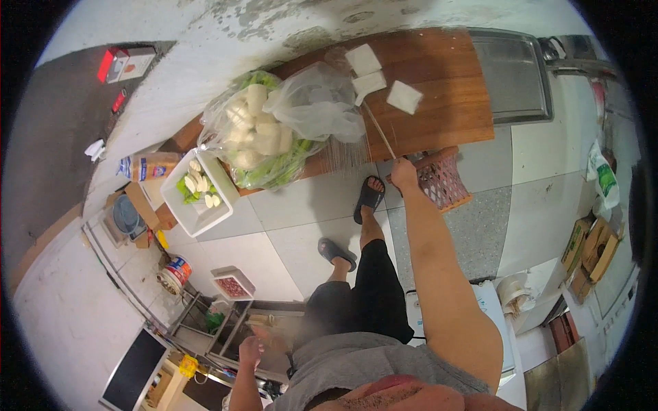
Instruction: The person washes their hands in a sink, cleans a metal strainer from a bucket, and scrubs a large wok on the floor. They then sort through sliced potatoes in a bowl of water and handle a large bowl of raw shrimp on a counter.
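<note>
My right hand [405, 174] grips the near end of a thin, pale skewer [379, 131] at the front edge of a wooden table [442, 61]. The skewer's far end meets a white, flat, bent piece [369, 85]; whether it pierces it I cannot tell. Beside it lie two more white square pieces, one further back [363, 59] and one to the right [405, 97]. A bundle of thin skewers [348, 156] overhangs the table edge. My left hand [250, 352] hangs low at my left side with fingers curled, and nothing shows clearly in it.
Pale vegetable chunks [259, 126] fill a clear bag over green leaves [277, 172]. A white tub [226, 203] holds leaves and pale slices. A woven stool [444, 177] stands by my right hand. A metal sink [514, 74] adjoins the table; a small tub [247, 280] is on the floor.
</note>
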Motion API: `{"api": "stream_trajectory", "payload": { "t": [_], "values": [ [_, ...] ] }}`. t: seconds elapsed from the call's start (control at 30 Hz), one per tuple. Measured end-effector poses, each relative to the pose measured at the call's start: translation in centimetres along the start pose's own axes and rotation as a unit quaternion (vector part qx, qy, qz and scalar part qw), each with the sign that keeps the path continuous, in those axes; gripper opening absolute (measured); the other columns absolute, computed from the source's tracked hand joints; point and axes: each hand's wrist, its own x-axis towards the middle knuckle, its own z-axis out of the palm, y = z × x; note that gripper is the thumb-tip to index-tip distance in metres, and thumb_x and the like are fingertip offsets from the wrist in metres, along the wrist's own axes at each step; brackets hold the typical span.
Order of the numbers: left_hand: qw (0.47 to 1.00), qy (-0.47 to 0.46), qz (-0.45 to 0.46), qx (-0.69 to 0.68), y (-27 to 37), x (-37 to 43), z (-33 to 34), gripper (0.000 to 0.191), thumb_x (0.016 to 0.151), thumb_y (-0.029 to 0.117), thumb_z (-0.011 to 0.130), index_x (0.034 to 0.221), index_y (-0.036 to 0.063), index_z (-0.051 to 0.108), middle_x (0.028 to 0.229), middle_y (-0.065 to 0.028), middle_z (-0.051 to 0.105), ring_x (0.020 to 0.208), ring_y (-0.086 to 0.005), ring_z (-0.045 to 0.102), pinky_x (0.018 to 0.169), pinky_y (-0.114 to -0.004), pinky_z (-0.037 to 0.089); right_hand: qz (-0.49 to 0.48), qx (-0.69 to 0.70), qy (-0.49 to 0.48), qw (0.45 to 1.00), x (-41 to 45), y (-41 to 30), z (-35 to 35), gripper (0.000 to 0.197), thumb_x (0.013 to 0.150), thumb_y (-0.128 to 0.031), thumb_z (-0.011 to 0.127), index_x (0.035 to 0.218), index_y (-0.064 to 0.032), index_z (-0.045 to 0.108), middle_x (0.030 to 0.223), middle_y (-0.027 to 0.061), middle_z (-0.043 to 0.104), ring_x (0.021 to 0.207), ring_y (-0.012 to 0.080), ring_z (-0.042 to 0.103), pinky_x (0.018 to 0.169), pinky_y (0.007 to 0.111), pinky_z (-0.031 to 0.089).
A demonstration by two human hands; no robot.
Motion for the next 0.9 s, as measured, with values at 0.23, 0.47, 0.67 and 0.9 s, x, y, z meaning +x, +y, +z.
{"api": "stream_trajectory", "payload": {
  "t": [0.23,0.47,0.67,0.9],
  "values": [
    [1.000,-0.021,-0.010,-0.018,-2.6,1.7,1.7,0.024,0.085,0.019,0.050,0.096,-0.0010,0.058,0.071,-0.0062,0.058,0.055,-0.0127,0.053,0.050,-0.025,0.043,-0.049,-0.127,-0.005,0.991,3.7,-3.7,0.4,0.028,0.089,-0.016,0.040,0.102,0.0015,0.057,0.099,0.0186,0.057,0.086,0.0338,0.058,0.075,0.038,0.050],
    [0.999,-0.034,-0.003,0.020,-6.6,2.6,3.0,0.027,0.085,0.022,0.048,0.091,-0.0023,0.060,0.076,-0.0099,0.061,0.062,-0.0150,0.059,0.057,-0.028,0.047,-0.007,-0.063,0.009,0.998,4.8,-5.0,-0.8,0.032,0.088,-0.020,0.042,0.102,0.0051,0.055,0.096,0.0237,0.057,0.084,0.0386,0.056,0.075,0.044,0.047],
    [0.999,0.017,0.032,-0.018,-19.4,7.0,3.3,0.026,0.084,0.025,0.052,0.086,0.0006,0.061,0.070,-0.0095,0.063,0.062,-0.0172,0.061,0.058,-0.030,0.048,-0.221,-0.103,-0.022,0.970,-3.7,-5.8,-2.9,0.034,0.085,-0.023,0.042,0.097,0.0056,0.055,0.094,0.0296,0.055,0.089,0.0448,0.052,0.077,0.048,0.042],
    [0.998,0.015,0.048,-0.026,-22.6,11.4,1.0,0.027,0.082,0.027,0.054,0.087,0.0020,0.063,0.078,-0.0124,0.065,0.077,-0.0253,0.062,0.069,-0.035,0.047,-0.198,-0.090,0.028,0.976,-16.7,-7.7,-4.9,0.036,0.083,-0.032,0.049,0.096,-0.0005,0.060,0.098,0.0257,0.057,0.095,0.0408,0.053,0.082,0.044,0.041]
  ]
}}
